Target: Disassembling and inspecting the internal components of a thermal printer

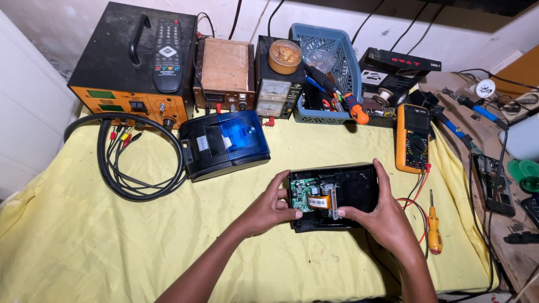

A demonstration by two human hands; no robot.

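Nearest the camera, two bare forearms reach in from the bottom edge over the yellow cloth (84, 235) that covers the counter. The left hand (269, 210) grips the left side of an opened black device (351, 185), its fingers curled around the near-left corner and its thumb lying toward the middle. The right hand (384, 216) clamps the right side of the same device, with the fingers wrapped up over the far-right edge and the thumb pressing in beside a small metal part at the centre. Both hands are closed on the casing, one on each side, apart from each other. The device sits on the cloth at centre, slightly right, and its open top shows a green circuit board (303, 193) and an orange ribbon cable (319, 202).

Just right of the right hand lies a yellow-handled screwdriver (434, 227), with red and black leads looping past it. Farther back on the right stands a yellow multimeter (412, 137). To the left of centre, beyond the hands, rests a black printer with a blue clear lid (224, 143), and left of that a coil of black cable (137, 163). Along the far wall stand an orange-fronted black box (106, 62) with a remote control (167, 47) on top, a brown box (224, 70), and a blue basket (331, 70) of tools.
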